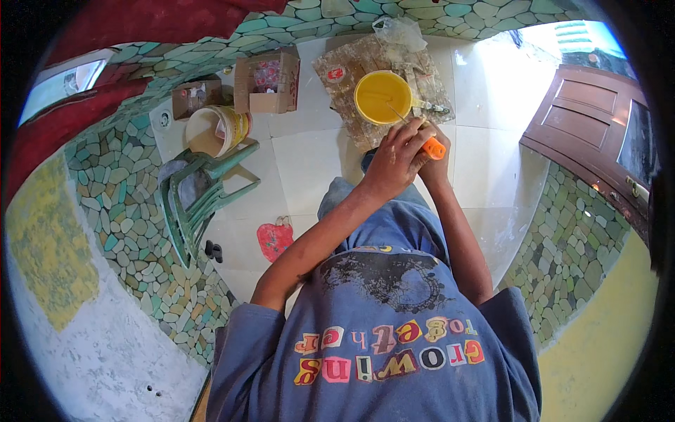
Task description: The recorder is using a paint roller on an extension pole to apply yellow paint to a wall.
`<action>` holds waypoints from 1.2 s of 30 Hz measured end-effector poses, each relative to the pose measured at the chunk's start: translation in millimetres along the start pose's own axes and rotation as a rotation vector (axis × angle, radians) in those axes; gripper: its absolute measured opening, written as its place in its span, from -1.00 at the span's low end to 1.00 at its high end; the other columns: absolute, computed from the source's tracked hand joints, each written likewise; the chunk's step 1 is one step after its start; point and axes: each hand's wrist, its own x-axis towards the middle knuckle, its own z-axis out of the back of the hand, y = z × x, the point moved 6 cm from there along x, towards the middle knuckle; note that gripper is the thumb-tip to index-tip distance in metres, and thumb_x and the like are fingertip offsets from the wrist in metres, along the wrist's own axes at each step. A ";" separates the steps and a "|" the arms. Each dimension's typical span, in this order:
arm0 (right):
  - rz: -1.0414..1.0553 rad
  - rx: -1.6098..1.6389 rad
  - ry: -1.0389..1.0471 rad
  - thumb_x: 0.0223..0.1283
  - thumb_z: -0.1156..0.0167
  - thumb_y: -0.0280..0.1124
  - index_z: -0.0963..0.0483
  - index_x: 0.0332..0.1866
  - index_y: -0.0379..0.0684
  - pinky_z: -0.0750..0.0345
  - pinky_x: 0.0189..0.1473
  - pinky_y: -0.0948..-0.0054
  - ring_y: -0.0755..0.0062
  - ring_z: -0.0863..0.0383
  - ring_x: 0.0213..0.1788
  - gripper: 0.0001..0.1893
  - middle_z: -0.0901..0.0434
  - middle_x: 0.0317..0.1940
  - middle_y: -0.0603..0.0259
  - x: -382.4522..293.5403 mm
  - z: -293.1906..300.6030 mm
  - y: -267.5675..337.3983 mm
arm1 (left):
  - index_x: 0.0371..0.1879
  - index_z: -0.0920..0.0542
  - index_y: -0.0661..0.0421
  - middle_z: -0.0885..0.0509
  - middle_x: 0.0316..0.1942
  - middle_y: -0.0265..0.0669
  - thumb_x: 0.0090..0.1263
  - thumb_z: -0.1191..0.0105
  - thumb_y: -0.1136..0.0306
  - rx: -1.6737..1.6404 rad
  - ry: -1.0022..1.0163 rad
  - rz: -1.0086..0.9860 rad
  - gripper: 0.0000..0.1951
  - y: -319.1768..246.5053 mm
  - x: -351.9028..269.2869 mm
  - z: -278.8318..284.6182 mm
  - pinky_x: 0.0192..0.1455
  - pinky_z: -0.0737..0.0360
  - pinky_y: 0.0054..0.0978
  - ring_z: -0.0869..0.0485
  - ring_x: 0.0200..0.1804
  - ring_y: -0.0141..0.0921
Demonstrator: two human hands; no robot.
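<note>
My left hand [396, 161] and my right hand [439, 164] are together just in front of a bucket of yellow paint [384, 99]. Between them is a tool with an orange handle [434, 149], whose butt points back toward me. A thin metal rod [396, 113] runs from the fingers over the bucket's near rim. Both hands are closed around this tool; the left covers part of the right, so the exact grip is partly hidden. Under the bucket lies a paint-stained wooden board [345, 116]. Beside the bucket rests a paint-smeared tool [433, 107], its kind unclear.
A clear plastic bag [401, 32] lies at the board's far edge. To the left are cardboard boxes [289, 79], a tipped bucket [203, 132] and a green plastic chair [182, 205]. A red apple-shaped mat [274, 240] lies on the tiles. A brown door [585, 105] stands at right.
</note>
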 end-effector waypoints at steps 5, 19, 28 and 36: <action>-0.057 -0.009 -0.104 0.10 -0.22 -0.55 -0.54 -0.23 -0.31 -0.56 -0.14 0.38 0.22 -0.67 -0.20 -0.86 -0.66 -0.27 0.06 -17.3 9.4 21.0 | 0.30 -0.35 0.10 -0.37 0.32 -0.05 0.38 -0.11 0.27 -0.175 0.012 0.003 -0.48 -1.2 -20.7 16.3 0.43 -0.21 -0.20 -0.31 0.39 -0.11; 0.053 0.032 -0.300 0.28 -0.19 -0.46 -0.59 -0.22 -0.33 -0.54 -0.20 0.54 0.56 -0.61 -0.30 -0.86 -0.66 -0.37 0.19 -70.9 1.5 21.5 | 0.32 -0.30 0.17 -0.40 0.29 0.02 0.48 0.01 0.21 -0.138 -0.188 0.496 -0.50 103.7 -192.2 104.0 0.33 -0.36 -0.23 -0.42 0.30 -0.07; 0.054 0.083 -0.321 0.33 -0.15 -0.44 -0.55 -0.22 -0.36 -0.49 -0.26 0.60 0.61 -0.55 -0.37 -0.83 -0.60 -0.44 0.29 -85.7 -27.5 29.5 | 0.33 -0.31 0.17 -0.44 0.26 0.03 0.50 0.04 0.20 -0.108 -0.323 0.545 -0.51 110.8 -309.9 139.6 0.28 -0.41 -0.24 -0.44 0.28 -0.07; 0.169 -0.003 -0.434 0.33 -0.15 -0.41 -0.55 -0.20 -0.39 -0.54 -0.25 0.56 0.56 -0.62 -0.36 -0.80 -0.64 -0.41 0.20 -119.3 -39.4 73.1 | 0.34 -0.30 0.14 -0.41 0.30 0.00 0.49 0.03 0.22 -0.164 -0.367 0.687 -0.51 113.9 -406.5 154.8 0.22 -0.46 -0.22 -0.44 0.29 -0.10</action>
